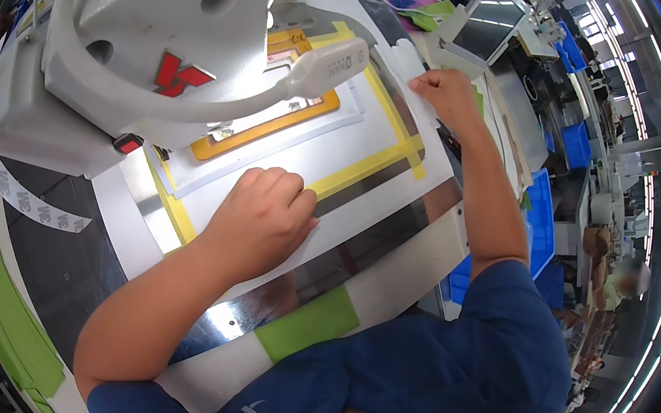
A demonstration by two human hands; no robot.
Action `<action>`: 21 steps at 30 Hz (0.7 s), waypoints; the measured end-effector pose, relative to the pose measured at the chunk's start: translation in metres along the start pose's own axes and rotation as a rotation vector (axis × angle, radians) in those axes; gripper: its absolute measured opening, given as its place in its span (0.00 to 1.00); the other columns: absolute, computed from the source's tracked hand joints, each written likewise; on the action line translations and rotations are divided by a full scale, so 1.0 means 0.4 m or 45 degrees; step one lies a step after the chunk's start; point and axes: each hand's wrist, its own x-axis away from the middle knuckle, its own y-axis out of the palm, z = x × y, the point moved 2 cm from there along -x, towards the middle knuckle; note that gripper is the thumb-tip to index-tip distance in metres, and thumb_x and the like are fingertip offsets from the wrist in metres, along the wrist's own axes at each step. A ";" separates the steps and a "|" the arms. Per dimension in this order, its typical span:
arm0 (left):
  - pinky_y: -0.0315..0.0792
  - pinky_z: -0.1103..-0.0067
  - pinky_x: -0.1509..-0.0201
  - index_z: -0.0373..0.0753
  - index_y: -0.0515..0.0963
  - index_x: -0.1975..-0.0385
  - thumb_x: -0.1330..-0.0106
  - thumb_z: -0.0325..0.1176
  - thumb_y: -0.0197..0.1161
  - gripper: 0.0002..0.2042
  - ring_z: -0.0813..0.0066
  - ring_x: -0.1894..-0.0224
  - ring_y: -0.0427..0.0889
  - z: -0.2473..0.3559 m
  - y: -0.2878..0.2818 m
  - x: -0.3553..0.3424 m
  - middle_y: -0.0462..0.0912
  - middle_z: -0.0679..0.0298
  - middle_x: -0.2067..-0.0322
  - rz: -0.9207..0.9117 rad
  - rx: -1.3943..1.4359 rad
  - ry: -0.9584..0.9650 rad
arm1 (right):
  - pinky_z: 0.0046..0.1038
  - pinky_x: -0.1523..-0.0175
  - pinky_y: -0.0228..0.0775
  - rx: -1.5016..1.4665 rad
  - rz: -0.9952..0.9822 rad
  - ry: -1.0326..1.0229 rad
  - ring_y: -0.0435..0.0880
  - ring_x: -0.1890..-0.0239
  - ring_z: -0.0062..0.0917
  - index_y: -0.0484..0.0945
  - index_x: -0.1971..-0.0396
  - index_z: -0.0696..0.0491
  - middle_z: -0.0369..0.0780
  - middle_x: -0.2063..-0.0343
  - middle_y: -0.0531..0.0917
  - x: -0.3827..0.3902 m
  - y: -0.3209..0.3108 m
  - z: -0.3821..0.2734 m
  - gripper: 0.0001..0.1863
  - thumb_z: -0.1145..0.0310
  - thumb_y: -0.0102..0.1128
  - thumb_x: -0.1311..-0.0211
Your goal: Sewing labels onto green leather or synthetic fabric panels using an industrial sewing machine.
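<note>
My left hand point(268, 215) is curled into a fist low over the white sheet point(365, 210), beside a strip of yellow tape point(355, 173). Its fingertips are turned under, so anything inside it is hidden. Off to the right, my right hand point(450, 97) is raised near the sheet's right edge, thumb and fingers pinched together; I cannot make out anything between them. An orange-yellow frame point(269, 130) lies on white paper under the machine head, beyond my left hand. The machine head and lamp partly cover it.
A large pale machine head point(170, 26) with a bent white lamp point(324, 70) overhangs the work. Green pieces lie at left point(13, 319), and a green patch point(309, 325) is on the front edge. A screen point(488, 19) and blue bins point(541, 215) stand at right.
</note>
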 end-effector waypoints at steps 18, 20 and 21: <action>0.72 0.64 0.36 0.32 0.78 0.45 0.38 0.47 0.72 0.28 0.52 0.43 0.79 0.094 0.031 0.032 0.79 0.47 0.47 -0.122 -0.172 0.121 | 0.32 0.60 0.70 0.003 0.139 -1.658 0.80 0.68 0.31 0.88 0.63 0.53 0.37 0.70 0.82 0.190 0.032 -0.366 0.09 0.70 0.74 0.44; 0.71 0.59 0.29 0.30 0.75 0.38 0.39 0.49 0.74 0.35 0.44 0.36 0.77 0.098 0.042 0.041 0.76 0.39 0.39 -0.090 -0.140 0.095 | 0.33 0.60 0.69 0.101 0.059 -1.709 0.80 0.67 0.30 0.87 0.62 0.52 0.36 0.70 0.80 0.183 0.094 -0.385 0.11 0.69 0.72 0.46; 0.69 0.57 0.27 0.30 0.75 0.38 0.38 0.51 0.73 0.36 0.41 0.34 0.76 0.096 0.033 0.036 0.75 0.36 0.37 -0.096 -0.173 -0.015 | 0.35 0.60 0.69 0.225 -0.014 -1.758 0.79 0.66 0.29 0.87 0.61 0.52 0.35 0.70 0.79 0.176 0.124 -0.388 0.12 0.68 0.69 0.47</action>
